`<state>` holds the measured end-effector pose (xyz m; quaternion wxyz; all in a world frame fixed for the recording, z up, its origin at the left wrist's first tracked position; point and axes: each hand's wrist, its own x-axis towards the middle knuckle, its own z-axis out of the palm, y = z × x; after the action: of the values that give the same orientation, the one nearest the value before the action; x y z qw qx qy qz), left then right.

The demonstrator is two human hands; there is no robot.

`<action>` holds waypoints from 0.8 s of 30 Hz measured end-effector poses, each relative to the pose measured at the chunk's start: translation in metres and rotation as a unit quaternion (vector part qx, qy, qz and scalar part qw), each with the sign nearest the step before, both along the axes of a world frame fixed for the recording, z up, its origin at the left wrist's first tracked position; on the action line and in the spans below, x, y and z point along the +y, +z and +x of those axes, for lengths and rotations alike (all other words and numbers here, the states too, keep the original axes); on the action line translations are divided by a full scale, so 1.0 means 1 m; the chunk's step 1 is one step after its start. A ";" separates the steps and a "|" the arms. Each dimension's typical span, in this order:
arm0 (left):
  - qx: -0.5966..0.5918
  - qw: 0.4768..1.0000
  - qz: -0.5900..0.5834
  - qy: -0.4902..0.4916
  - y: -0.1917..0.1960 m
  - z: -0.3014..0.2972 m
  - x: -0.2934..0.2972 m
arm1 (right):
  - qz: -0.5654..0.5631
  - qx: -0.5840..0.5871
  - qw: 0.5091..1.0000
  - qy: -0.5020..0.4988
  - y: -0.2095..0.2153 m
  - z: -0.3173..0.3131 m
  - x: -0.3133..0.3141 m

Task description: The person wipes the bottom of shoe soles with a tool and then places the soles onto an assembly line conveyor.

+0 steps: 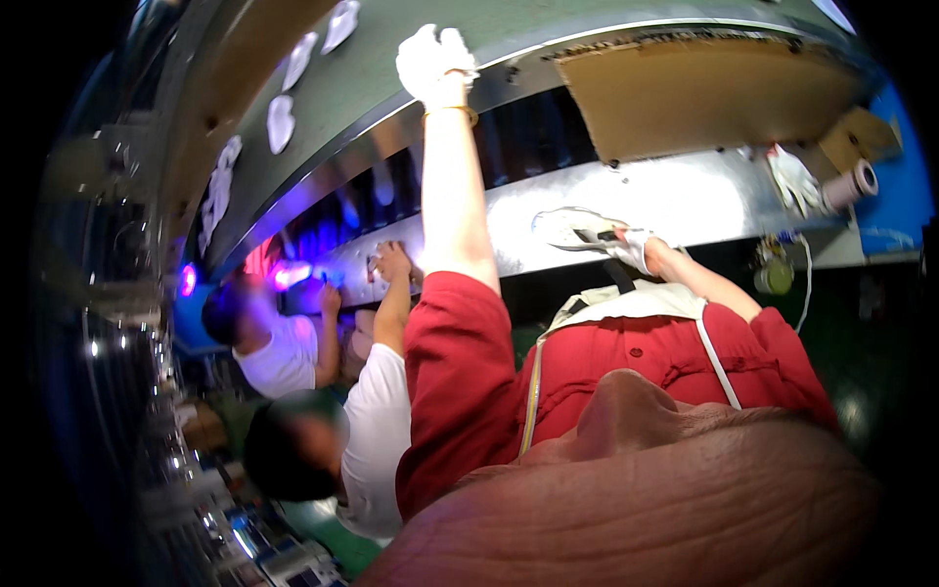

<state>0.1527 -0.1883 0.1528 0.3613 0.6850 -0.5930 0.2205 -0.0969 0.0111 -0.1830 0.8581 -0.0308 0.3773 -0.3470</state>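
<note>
My left arm stretches far forward to the green conveyor belt. My left hand (pixel 435 67), in a white glove, is at the belt's near edge with its fingers curled in; what they hold, if anything, I cannot make out. Over the metal bench, my right hand (pixel 638 250), also in white, grips a white shoe (pixel 567 229) with dark parts near its opening. The shoe is lying along the bench top, its toe toward the left. Several white shoe-sole-shaped pieces (pixel 281 123) lie on the belt to the left of my left hand.
A brown cardboard sheet (pixel 704 98) leans behind the bench (pixel 675 196). At the right end are a white glove (pixel 794 181), a pinkish roll (pixel 849 186) and a hanging yellowish container (pixel 775 276). Two people (pixel 377 430) in white shirts work close by on the left, near purple lights.
</note>
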 end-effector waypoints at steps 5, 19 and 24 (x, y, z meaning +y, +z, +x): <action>0.004 0.997 0.034 0.068 0.001 0.009 0.008 | 0.073 0.022 0.988 0.131 0.038 -0.010 0.002; 0.006 0.980 0.171 0.100 0.022 -0.018 -0.001 | -0.298 0.097 0.898 0.308 0.096 -0.054 -0.049; 0.031 0.978 0.176 0.108 0.016 -0.009 -0.001 | -0.528 0.205 0.822 0.056 0.181 -0.102 -0.099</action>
<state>0.1434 -0.1893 0.1692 0.2276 0.8041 -0.5338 0.1290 -0.1992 -0.0875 -0.0021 0.6307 -0.5711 0.3013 -0.4304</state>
